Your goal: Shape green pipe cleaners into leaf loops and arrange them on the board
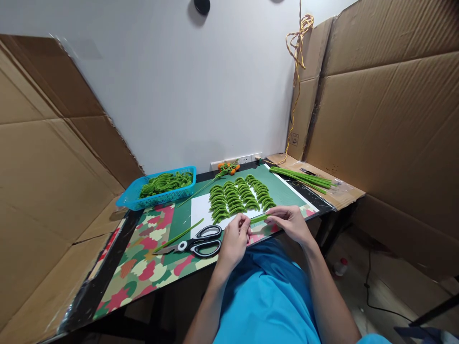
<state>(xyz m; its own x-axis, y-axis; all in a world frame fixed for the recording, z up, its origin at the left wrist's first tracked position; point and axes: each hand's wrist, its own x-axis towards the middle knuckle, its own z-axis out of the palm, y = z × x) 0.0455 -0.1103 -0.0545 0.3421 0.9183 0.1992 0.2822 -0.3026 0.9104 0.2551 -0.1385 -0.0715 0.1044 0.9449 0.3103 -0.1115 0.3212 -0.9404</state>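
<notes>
A short green pipe cleaner (258, 219) is pinched at both ends just above the table's front edge. My left hand (234, 237) grips its left end with fingers closed. My right hand (291, 221) holds the right end, fingers pressed together. Directly behind them, several rows of bent green pipe-cleaner pieces (239, 197) lie on a white sheet (200, 208). Black-and-white scissors (196, 245) rest just left of my left hand, beside one loose straight green pipe cleaner (179, 236).
A blue basket (136, 197) of curled green pieces stands at the back left. A bundle of straight green pipe cleaners (301, 177) lies at the back right, an orange-flowered stem (224, 171) by the wall. Cardboard walls flank the camouflage-patterned table (139, 272).
</notes>
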